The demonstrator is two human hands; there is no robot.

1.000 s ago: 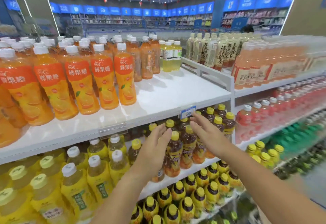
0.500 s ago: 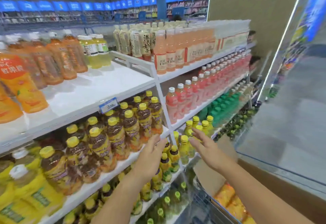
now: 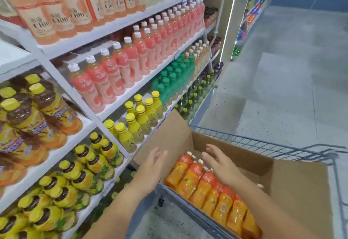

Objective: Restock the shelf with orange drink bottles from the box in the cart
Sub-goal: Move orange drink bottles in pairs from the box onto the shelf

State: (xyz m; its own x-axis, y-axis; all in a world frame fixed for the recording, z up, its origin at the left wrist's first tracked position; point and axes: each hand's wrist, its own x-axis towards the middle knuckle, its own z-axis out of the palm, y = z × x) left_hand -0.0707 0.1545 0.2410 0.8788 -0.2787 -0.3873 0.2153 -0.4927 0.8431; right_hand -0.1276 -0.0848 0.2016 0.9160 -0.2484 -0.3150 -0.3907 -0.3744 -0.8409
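An open cardboard box (image 3: 293, 186) sits in a wire shopping cart (image 3: 263, 145) at the lower right. A row of orange drink bottles (image 3: 205, 188) with white caps lies along the box's near side. My left hand (image 3: 152, 165) hovers open just left of the box, by its raised flap. My right hand (image 3: 220, 163) is open above the bottles, fingers spread, holding nothing. The white shelf unit (image 3: 120, 99) fills the left side; the shelf bearing orange drinks is out of view.
The shelves carry peach bottles (image 3: 116, 67), green bottles (image 3: 173, 80), yellow-capped bottles (image 3: 139, 118) and dark tea bottles (image 3: 33, 110). Grey aisle floor (image 3: 291, 80) stretches beyond the cart on the right. A lit display stand (image 3: 250, 12) is at the far right.
The view has swung right and down, from the shelf to the cart. Both hands have dropped from shelf height to just above the box of orange bottles.
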